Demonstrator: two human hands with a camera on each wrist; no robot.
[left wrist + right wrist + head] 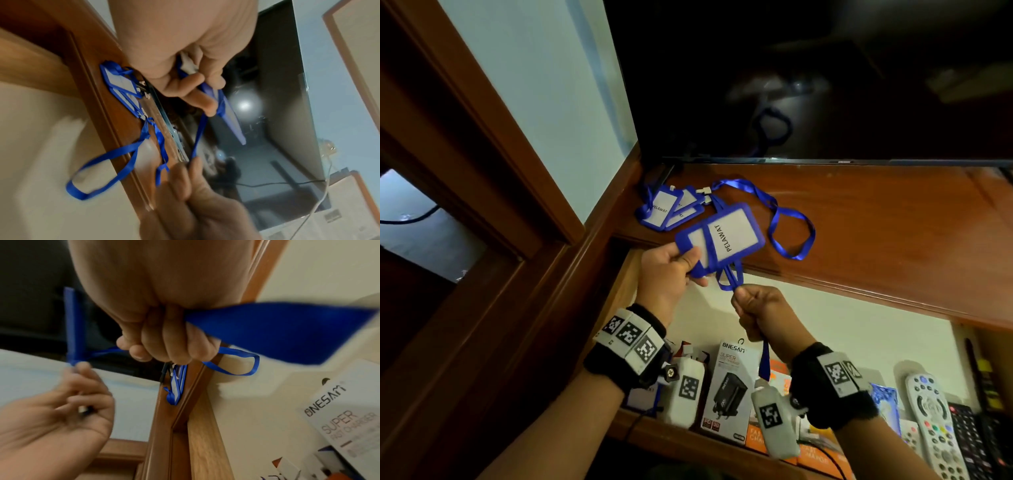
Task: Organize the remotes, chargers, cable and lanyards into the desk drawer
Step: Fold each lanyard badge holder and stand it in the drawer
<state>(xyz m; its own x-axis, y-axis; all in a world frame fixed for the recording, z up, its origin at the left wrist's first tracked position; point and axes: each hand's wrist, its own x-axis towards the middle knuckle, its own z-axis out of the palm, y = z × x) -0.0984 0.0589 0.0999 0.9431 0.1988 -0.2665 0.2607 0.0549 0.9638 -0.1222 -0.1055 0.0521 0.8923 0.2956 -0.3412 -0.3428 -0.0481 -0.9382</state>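
Television screen (825, 78), dark, stands at the back of the wooden desk top (876, 219). Below it the open drawer (859, 329) holds a boxed charger (729, 387) and several remotes (931, 411). On the desk lies a pile of blue badge holders (667, 209) with a looped strap (791, 236). The left hand (667, 270) pinches two more badge holders (722, 240) (marked PELAWAT) above the drawer's edge. The right hand (760, 315) is fisted round their lanyard strap (765, 363).

Drawer (859, 329) back bare; chargers (729, 390), remotes (931, 411) frontward.
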